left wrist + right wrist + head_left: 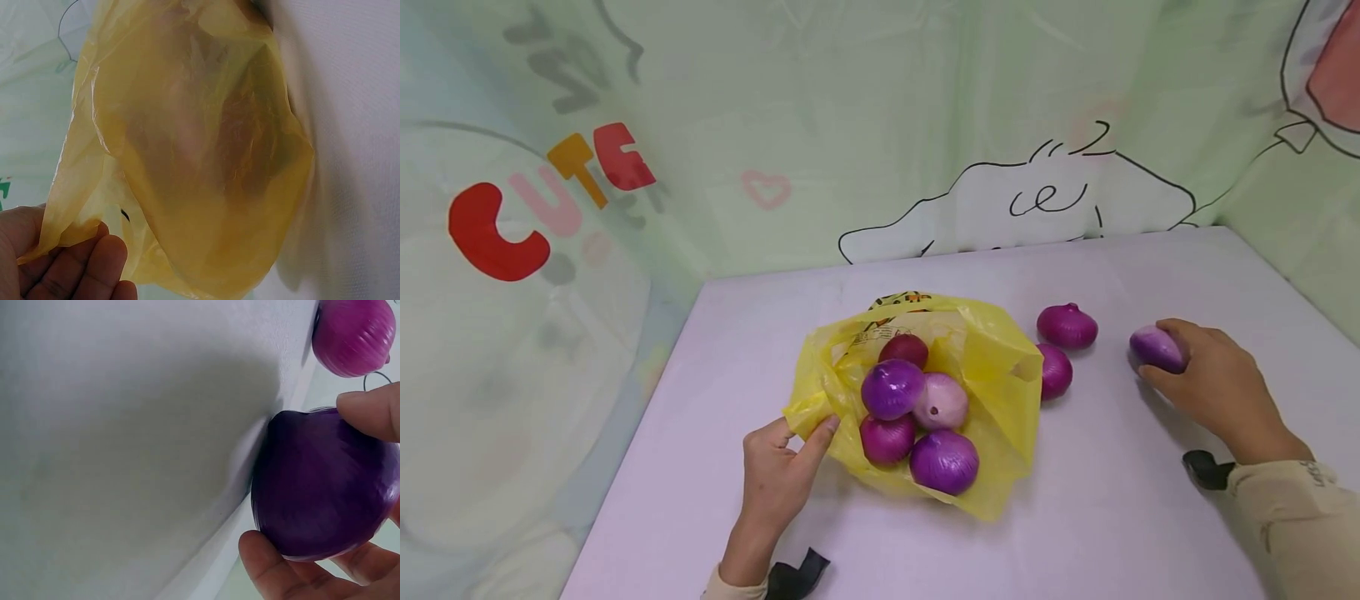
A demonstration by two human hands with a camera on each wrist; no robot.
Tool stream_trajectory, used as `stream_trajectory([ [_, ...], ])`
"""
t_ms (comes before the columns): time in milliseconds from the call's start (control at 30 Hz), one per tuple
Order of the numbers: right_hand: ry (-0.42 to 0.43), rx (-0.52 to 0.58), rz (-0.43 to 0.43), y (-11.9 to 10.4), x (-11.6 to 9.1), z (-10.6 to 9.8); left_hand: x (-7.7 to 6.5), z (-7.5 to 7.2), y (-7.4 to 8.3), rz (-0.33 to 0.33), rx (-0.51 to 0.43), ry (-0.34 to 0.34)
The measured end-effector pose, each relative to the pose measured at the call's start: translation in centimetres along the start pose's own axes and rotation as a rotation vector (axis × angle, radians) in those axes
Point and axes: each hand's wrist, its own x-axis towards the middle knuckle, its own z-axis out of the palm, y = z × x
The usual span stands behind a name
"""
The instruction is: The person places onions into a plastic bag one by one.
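The crinkled rim of a thin, translucent yellow plastic bag [1003, 358] is pinched between thumb and fingers by the left grip [782, 479]. The bag is rested on the table [1097, 508] with its mouth spread, and five glossy, rounded purple onions [943, 462] are held inside, one of them paler and pinker. At the right of the table, a smooth violet onion [1156, 348] is clasped by the right grip [1221, 392], its sides enclosed by thumb and curled fingers. Between bag and right grip, two shiny magenta onions [1067, 327] are seen, the nearer partly covered by the bag's edge, the farther topped by a short nub
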Motion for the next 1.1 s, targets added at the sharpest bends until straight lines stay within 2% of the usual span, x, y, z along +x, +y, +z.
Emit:
stream_trajectory([
  [433, 0.046, 0.029, -0.019, -0.4, -0.7, -0.6, 0.0, -0.1, 0.0, 0.000, -0.009, -0.001],
  [1100, 0.145, 0.061, -0.101, -2.7, -2.1, -1.3, 0.0, 0.0, 0.1, 0.001, -0.016, -0.005],
])
